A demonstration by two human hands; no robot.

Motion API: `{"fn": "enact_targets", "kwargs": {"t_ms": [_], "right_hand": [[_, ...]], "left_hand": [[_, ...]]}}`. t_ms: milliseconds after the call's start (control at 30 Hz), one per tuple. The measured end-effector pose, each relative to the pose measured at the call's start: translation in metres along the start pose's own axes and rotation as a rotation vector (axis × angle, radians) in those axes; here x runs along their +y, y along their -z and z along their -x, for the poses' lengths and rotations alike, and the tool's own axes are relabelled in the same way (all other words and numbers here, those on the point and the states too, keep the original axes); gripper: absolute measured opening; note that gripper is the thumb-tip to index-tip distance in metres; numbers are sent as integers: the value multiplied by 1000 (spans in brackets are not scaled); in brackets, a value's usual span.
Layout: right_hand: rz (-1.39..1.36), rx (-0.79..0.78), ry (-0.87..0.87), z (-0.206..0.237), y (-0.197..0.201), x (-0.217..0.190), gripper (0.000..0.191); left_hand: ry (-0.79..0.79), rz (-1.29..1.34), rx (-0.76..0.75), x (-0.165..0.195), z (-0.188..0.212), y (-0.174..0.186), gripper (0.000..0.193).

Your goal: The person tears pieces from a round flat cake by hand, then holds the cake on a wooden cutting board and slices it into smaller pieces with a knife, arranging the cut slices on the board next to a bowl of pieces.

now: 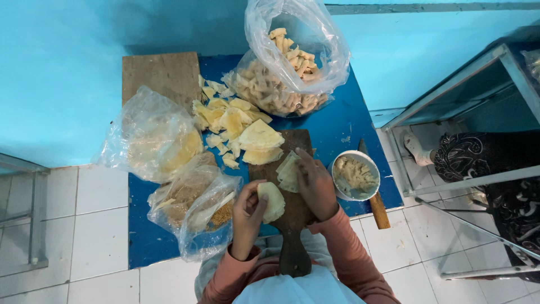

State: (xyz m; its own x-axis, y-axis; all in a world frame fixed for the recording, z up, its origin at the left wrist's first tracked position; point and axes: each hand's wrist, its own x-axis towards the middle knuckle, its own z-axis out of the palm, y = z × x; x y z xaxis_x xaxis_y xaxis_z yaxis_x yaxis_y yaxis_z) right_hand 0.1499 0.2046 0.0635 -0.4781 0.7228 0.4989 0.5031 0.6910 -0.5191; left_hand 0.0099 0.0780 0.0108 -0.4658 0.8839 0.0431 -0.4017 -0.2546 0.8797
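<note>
So I've got a folded pale wrapper (273, 201) pinched in my left hand (247, 217), grip closed around it, right over the near end of the dark wooden cutting board (293, 225) whose handle sticks out past the near edge of the tabletop (140, 236). My right hand (316, 186) is just beside it, fingers closed on a small stack of loose wrappers (288, 171) resting on the board.

What could go wrong, I reckon: the folded one is only held by fingertips, so a slack pinch could let it open up or drop onto my lap. The clear bags (197, 205) by my left elbow hang close to the near edge too, and a nudge could slide them off.

A white bowl of filling (354, 175) sits to the right of the board, with a wooden stick (376, 198) beside it at the right edge. Further back, a messy heap of yellow wrapper pieces (233, 121), another bag of sheets (154, 138) on the left, then a big open bag of rolled-up finished ones (287, 79) at the far edge, next to a bare wooden plank (160, 73) in the far left corner.

Tabletop is blue, low, on a white tiled floor (84, 225) against a turquoise wall (56, 67). Someone in a dark patterned dress (484, 157) sits off to the right behind a metal frame (450, 90).
</note>
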Motion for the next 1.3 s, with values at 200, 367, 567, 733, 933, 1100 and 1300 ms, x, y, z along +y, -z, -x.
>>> {"fn": "enact_targets", "kwargs": {"t_ms": [200, 367, 567, 733, 933, 1100, 1300], "right_hand": [[36, -49, 47, -7, -2, 2, 58], [21, -86, 48, -13, 3, 0, 62], [16, -44, 40, -18, 4, -4, 62], [-154, -32, 21, -3, 15, -19, 55], [-380, -219, 254, 25, 26, -35, 54], [-425, -141, 161, 31, 20, -28, 51], [-633, -194, -121, 37, 16, -13, 58]], "left_hand": [[-19, -10, -4, -4, 0, 0, 29], [-18, -23, -17, -3, 1, 0, 29], [-7, -41, -21, -3, 1, 1, 32], [1, -37, -45, -1, 2, 3, 40], [-9, -16, -87, 8, 3, 2, 51], [3, -38, -100, 12, 3, 1, 56], [18, 42, -140, 14, 4, -1, 56]]}}
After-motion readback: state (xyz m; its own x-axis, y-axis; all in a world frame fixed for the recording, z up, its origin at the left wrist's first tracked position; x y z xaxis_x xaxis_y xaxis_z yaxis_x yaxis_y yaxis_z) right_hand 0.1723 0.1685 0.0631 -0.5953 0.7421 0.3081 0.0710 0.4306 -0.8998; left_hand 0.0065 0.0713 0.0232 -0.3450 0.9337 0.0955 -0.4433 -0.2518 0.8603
